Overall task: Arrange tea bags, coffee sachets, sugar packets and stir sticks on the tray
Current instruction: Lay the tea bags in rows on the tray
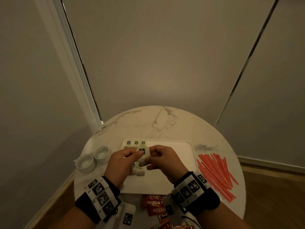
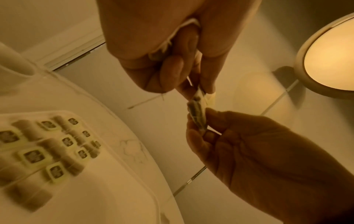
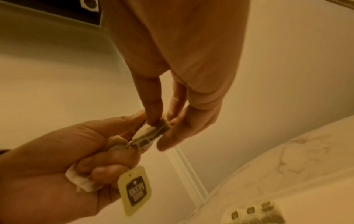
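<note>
Both hands hover over the white tray (image 1: 189, 147). My left hand (image 1: 137, 153) grips a small bunch of tea bags, and a pale green tag (image 3: 134, 191) hangs below its fingers. My right hand (image 1: 149, 158) pinches one tea bag (image 2: 198, 115) from that bunch between thumb and fingers, so both hands hold it. A row of tea bags (image 1: 136, 142) lies along the tray's far left edge, with more tea bags (image 1: 138, 170) under my hands. Red coffee sachets (image 1: 154, 205) lie on the table in front of the tray. Red stir sticks (image 1: 216, 172) lie to the right of it.
Two white cups (image 1: 85, 162) stand on the round marble table (image 1: 156, 123) left of the tray. The right half of the tray is bare. Walls close in behind the table, and its edge curves near on all sides.
</note>
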Tool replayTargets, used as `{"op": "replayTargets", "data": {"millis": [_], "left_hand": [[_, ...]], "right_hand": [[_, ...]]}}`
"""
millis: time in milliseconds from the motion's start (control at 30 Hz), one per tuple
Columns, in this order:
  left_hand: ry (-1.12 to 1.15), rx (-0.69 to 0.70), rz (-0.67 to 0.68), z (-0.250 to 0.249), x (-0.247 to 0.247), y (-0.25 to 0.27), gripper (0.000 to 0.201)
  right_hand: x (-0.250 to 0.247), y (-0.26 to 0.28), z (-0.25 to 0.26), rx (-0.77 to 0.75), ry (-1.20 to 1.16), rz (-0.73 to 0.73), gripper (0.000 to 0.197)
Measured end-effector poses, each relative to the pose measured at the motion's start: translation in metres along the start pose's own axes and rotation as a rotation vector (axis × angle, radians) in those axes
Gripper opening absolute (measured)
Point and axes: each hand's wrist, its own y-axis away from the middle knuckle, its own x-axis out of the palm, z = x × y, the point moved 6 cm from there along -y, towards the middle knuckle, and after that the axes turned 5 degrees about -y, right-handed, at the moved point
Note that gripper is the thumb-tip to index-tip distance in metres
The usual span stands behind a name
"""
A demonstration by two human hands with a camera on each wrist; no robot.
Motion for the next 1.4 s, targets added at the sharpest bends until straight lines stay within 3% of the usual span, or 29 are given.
{"op": "replayTargets", "data": {"millis": [200,333,400,533,667,900,1067,1233,1400], "left_hand": [[-0.04,-0.144,-0.031,0.039,-0.015,-0.008,0.015],[-0.098,-0.184,0.006,0.056,-0.024,-0.01,0.011],[-0.114,-0.212,0.011,0.065,-0.029,-0.011,0.009],[-0.122,-0.313,0.135,0.082,-0.03,-0.01,0.01],[-0.163,-0.42,0.206,0.108,-0.033,-0.007,0.014],[-0.288,-0.588,0.193,0.15,-0.044,0.004,0.012],[-0.416,-0.617,0.171,0.17,-0.061,0.003,0.03],[-0.544,-0.547,0.226,0.171,-0.067,-0.002,0.013],[-0.64,-0.427,0.193,0.166,-0.074,-0.01,0.015]], "right_hand": [[0.007,-0.01,-0.022,0.017,0.019,-0.077,0.019],[0.014,-0.018,-0.04,0.085,-0.057,-0.087,0.007],[0.013,-0.022,-0.046,0.091,0.027,-0.127,0.01],[0.013,-0.033,-0.06,0.1,0.146,-0.178,0.013],[0.011,-0.043,-0.087,0.198,0.134,-0.195,0.01],[0.014,-0.06,-0.146,0.404,0.18,-0.211,0.007],[0.016,-0.067,-0.167,0.444,0.309,-0.202,0.008],[0.019,-0.074,-0.173,0.432,0.389,-0.22,0.003],[0.02,-0.075,-0.177,0.423,0.48,-0.21,0.004]]}}
